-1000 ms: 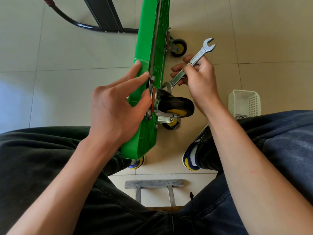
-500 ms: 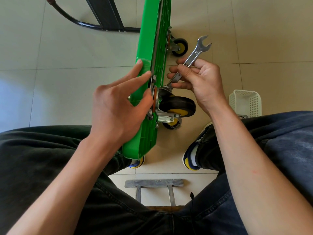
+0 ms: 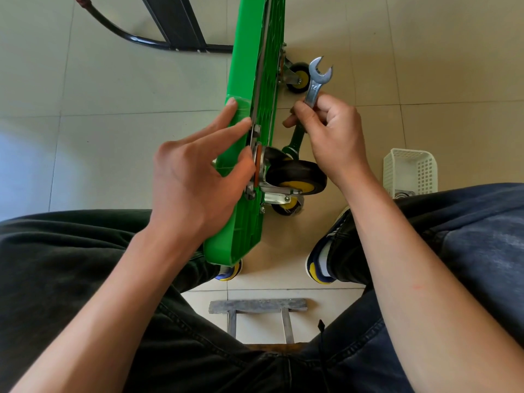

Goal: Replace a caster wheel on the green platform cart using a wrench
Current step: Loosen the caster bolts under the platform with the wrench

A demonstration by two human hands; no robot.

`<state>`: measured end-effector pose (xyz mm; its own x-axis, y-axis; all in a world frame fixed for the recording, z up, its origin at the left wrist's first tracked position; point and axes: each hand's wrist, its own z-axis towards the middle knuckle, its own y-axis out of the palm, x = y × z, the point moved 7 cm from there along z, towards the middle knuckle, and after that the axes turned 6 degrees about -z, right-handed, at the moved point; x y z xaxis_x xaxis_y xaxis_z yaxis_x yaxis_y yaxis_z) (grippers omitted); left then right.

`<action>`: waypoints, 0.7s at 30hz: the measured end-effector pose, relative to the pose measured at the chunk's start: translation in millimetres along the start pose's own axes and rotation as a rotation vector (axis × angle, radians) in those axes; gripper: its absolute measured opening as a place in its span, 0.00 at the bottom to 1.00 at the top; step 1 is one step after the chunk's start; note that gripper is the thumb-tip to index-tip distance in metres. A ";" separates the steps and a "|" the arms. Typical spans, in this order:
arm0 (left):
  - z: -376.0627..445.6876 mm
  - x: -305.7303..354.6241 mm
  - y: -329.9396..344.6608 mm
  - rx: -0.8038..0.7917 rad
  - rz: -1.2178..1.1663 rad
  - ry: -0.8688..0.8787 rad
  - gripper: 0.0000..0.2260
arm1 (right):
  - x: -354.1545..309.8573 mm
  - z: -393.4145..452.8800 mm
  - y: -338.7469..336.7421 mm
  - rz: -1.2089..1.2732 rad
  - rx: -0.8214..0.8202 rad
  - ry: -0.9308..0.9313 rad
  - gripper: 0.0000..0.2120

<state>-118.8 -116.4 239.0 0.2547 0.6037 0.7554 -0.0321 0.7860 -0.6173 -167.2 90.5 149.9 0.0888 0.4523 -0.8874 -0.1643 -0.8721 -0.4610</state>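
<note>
R hand (image 3: pixel 337 134) fingers curl round the wrench (image 3: pixel 313 92) shaft, lower jaw down by the caster wheel (image 3: pixel 295 177) mount, L hand (image 3: pixel 198 171) fingers straight, pressing the green platform cart (image 3: pixel 246 80) stood on edge btwn the knees; caster's seated, fasteners prob. mid-turn, unclear whether loosening/tightening.

You have a single view, from the camera on your head. It looks steeply down and slightly forward, over your lap to the tiled floor (image 3: pixel 113 143). The green platform cart (image 3: pixel 243 80), standing on edge, runs up the middle of the frame. Range is close: your forearms enter from the bottom corners, and both knees fill the lower edge either side of the cart. Wide-angle lens; floor lines bow. No second view to compare.
</note>
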 end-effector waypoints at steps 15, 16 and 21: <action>0.4 -1.9 0.3 -0.003 -0.001 0.005 0.14 | 2.9 6.0 -10.3 -0.162 0.108 -0.010 0.13; 0.4 -2.2 0.4 -0.006 0.000 0.004 0.14 | 4.9 6.3 -9.7 -0.143 0.094 0.013 0.12; 0.2 -1.3 0.6 -0.012 0.020 0.006 0.14 | 13.2 9.6 -4.2 0.047 -0.009 0.109 0.03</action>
<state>-119.4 -116.7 237.6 0.2603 0.6186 0.7413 -0.0254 0.7719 -0.6352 -174.8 101.9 140.1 0.1875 0.3880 -0.9024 -0.1617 -0.8940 -0.4180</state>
